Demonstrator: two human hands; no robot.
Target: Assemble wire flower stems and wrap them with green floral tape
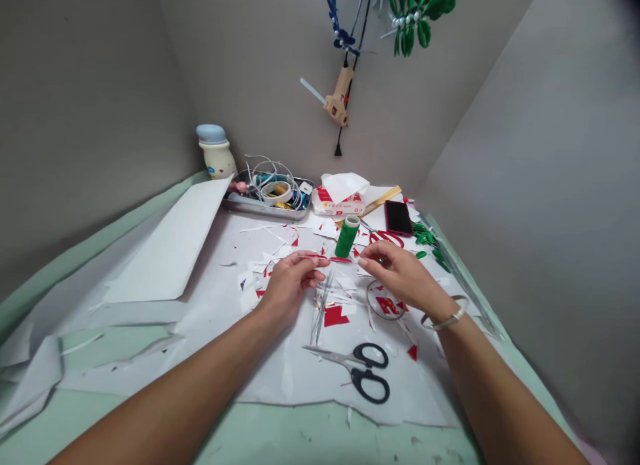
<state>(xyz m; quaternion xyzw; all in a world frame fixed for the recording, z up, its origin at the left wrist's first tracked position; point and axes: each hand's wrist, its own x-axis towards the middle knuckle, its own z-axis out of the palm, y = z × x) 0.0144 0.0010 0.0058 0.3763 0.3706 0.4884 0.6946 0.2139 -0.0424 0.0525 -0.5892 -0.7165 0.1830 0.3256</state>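
Note:
My left hand and my right hand are held above white paper sheets. Both are closed in a pinch on the ends of a thin red strip stretched between them. Just behind the strip stands a green spool of tape. Thin wires lie under the hands among red and white paper scraps. Black-handled scissors lie closer to me. A clear ring sits under my right hand.
A metal tray with cables and tape sits at the back, beside a white bottle, a tissue pack, a wooden ruler and a phone. A glue gun hangs on the wall. Green leaves lie at right.

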